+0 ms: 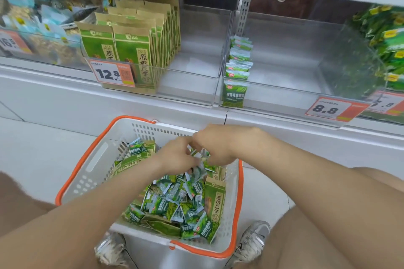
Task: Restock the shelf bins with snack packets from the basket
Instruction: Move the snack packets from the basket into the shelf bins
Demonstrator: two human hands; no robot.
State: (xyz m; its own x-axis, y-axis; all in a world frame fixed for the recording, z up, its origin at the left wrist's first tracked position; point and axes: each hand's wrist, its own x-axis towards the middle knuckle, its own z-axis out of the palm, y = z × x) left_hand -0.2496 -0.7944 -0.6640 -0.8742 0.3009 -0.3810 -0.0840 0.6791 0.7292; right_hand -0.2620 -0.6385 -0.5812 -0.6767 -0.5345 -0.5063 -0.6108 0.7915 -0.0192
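Note:
A white basket with an orange rim (87, 159) stands on the floor, holding several small green snack packets (172, 203) and larger kraft-and-green bags (215, 199). Both hands reach into its far half. My left hand (175, 155) curls its fingers round small green packets (197, 170). My right hand (215, 144), just beside it, also pinches packets, mostly hidden under the fingers. Above, a clear shelf bin (284, 85) holds one row of the same small packets (237, 67) along its left wall. The bin to its left (192, 85) holds upright kraft bags (135, 37).
Price tags 12.8 (111, 73) and 8.8 (332, 109) hang on the bin fronts. Further bins with other snacks sit at far left (32, 28) and far right (384, 46). My knees and shoes (253, 240) flank the basket on the tiled floor.

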